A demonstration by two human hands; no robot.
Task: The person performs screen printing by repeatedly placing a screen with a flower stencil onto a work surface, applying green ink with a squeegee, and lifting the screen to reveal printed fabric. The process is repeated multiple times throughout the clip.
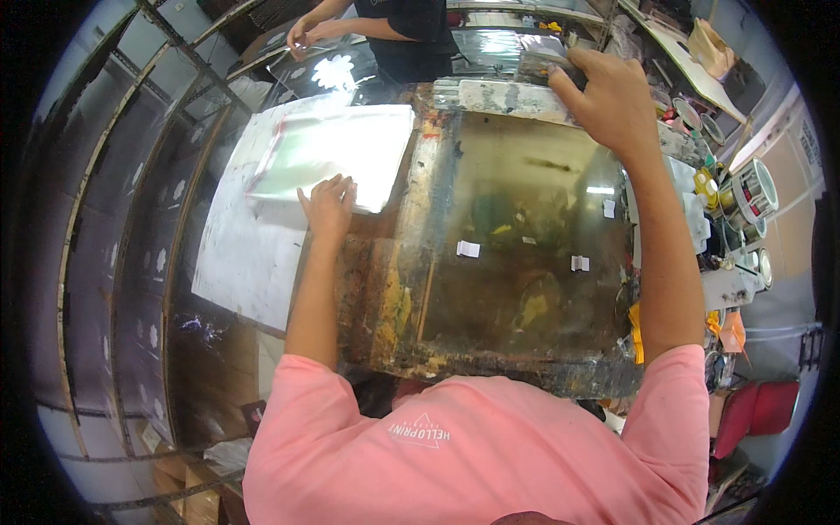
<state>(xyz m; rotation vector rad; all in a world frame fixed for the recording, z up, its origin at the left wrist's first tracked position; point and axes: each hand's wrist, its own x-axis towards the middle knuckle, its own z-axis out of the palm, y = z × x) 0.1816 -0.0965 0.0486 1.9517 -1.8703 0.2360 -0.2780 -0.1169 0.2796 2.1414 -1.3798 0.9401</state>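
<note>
My left hand [328, 206] rests with its fingers spread on the near edge of a stack of shiny, whitish sheets [341, 149]. Under that stack lies a large white board or paper [249, 227] with smudges. My right hand [612, 96] reaches to the far right corner of a brownish, see-through panel [525, 297]. Its fingers curl beside a stained grey bar [499, 98] along the far edge; what they grip is hidden. Small folded white paper tabs [468, 249] lie on the panel, one at the left and two toward the right.
A person in dark clothes [398, 39] stands across the table, hands together. Metal racking [114, 219] runs along the left. Paint tins [748, 188] and yellow cloths crowd the right side. A red chair [761, 416] stands at the lower right.
</note>
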